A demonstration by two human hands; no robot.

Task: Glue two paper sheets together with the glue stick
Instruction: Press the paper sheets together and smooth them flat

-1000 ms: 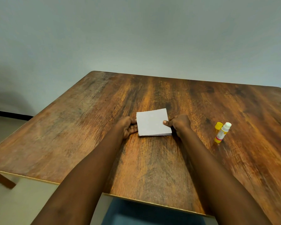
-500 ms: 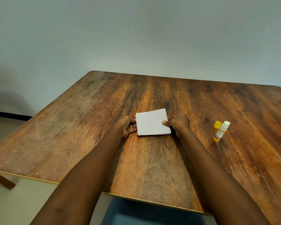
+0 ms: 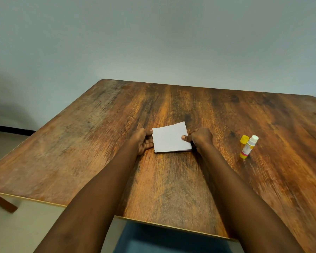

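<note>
A small stack of white paper sheets (image 3: 170,138) lies flat in the middle of the wooden table (image 3: 80,152). My left hand (image 3: 141,141) holds its left edge, thumb at the top corner and fingers curled against the side. My right hand (image 3: 199,137) pinches the right edge, with the thumb lying on top of the paper. The glue stick (image 3: 249,147) lies uncapped on the table to the right, white tip pointing away, apart from both hands. Its yellow cap (image 3: 244,139) stands just left of it.
The table's near edge (image 3: 171,226) runs below my forearms, with a blue surface under it. A pale wall stands behind the far edge. Floor shows at the left, with a table leg (image 3: 3,202) at the near left corner.
None of the objects has visibly moved; both hands keep their hold on the paper's edges, and only the camera view has shifted slightly.
</note>
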